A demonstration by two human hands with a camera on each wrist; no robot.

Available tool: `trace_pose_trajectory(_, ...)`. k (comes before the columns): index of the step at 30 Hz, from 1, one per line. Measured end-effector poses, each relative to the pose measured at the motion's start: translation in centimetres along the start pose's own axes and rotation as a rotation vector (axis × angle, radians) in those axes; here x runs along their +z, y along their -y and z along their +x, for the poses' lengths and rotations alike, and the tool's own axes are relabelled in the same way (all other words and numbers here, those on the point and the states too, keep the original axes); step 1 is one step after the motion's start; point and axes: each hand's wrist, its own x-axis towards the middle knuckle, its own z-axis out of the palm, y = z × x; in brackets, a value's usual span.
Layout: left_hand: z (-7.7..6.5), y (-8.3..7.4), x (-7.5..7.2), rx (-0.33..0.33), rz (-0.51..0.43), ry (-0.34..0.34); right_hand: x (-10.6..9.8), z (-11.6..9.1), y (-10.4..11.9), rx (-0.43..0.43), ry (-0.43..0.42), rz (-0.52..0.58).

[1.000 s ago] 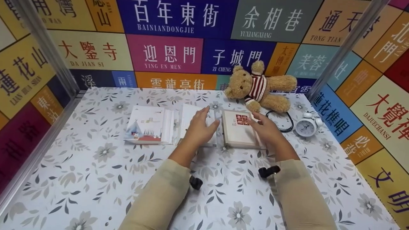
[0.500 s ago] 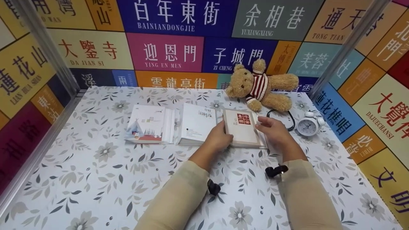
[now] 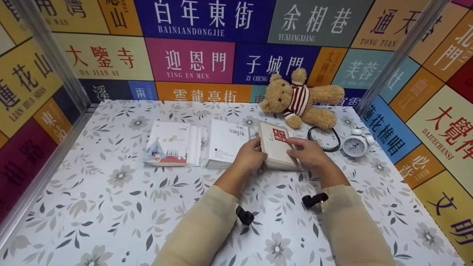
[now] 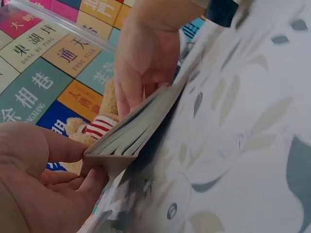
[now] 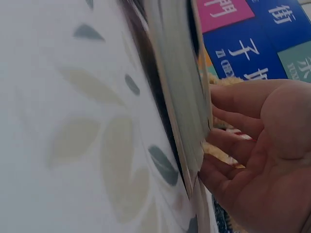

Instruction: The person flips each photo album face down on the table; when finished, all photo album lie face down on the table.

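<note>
In the head view, the left hand [image 3: 249, 155] grips the spine side of a beige hardback book with red square lettering [image 3: 275, 149], while the right hand [image 3: 312, 153] has its fingertips at the opposite edge; the book sits tilted between the hands at the middle of the white worktop with grey leaf and flower print [image 3: 111, 207]. The tilt could let the book slide if the left hand loosened, and the left knuckles come so near the thick white book with small dark lettering [image 3: 227, 144] that a careless sideways move might nudge it askew. A black looped cord [image 3: 337, 142] lies just beyond the right hand, so the fingers might snag it. No container shows: both books, the cord and the small white twin-bell alarm clock [image 3: 354, 146] lie or stand directly on the worktop. In the left wrist view, thumb and finger pinch the spine end, and the pale pages [image 4: 121, 138] gape slightly, so they may fan out if only the covers are held. In the right wrist view, the right fingertips touch the cover's edge; I cannot tell whether they pinch it, and so light a contact could slip.
</note>
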Motion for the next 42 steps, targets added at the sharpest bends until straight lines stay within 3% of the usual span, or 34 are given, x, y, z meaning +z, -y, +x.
trace_pose_trajectory(4,-0.2,-0.3,0.3,0.046,-0.014,-0.021,0.8,-0.1,1.0,0.027,-0.009,-0.005)
trace_pose_trajectory(8,-0.3,-0.3,0.4,0.034,-0.047,-0.048,1.4,-0.1,1.5,0.030,-0.002,0.000)
trace_pose_trajectory(15,-0.2,-0.3,0.4,-0.015,-0.246,-0.014,1.6,-0.4,1.9,0.018,-0.036,-0.008)
trace_pose_trajectory(18,-0.2,-0.5,0.2,-0.046,-0.293,0.002,1.8,-0.6,2.5,-0.023,-0.055,-0.001)
trace_pose_trajectory(23,-0.2,-0.8,-0.3,-0.120,-0.484,0.052,2.2,-0.9,3.6,-0.098,-0.067,-0.010)
trace_pose_trajectory(27,-0.1,-0.8,-0.5,-0.116,-0.583,0.069,2.6,-1.1,4.1,-0.135,-0.070,0.019)
trace_pose_trajectory(34,-0.2,-0.9,-0.1,-0.077,-0.618,0.104,3.5,-2.0,5.6,-0.183,-0.036,0.165)
trace_pose_trajectory(42,-0.8,-1.3,0.8,-0.016,-0.595,0.105,4.0,-2.5,6.6,-0.171,-0.079,0.250)
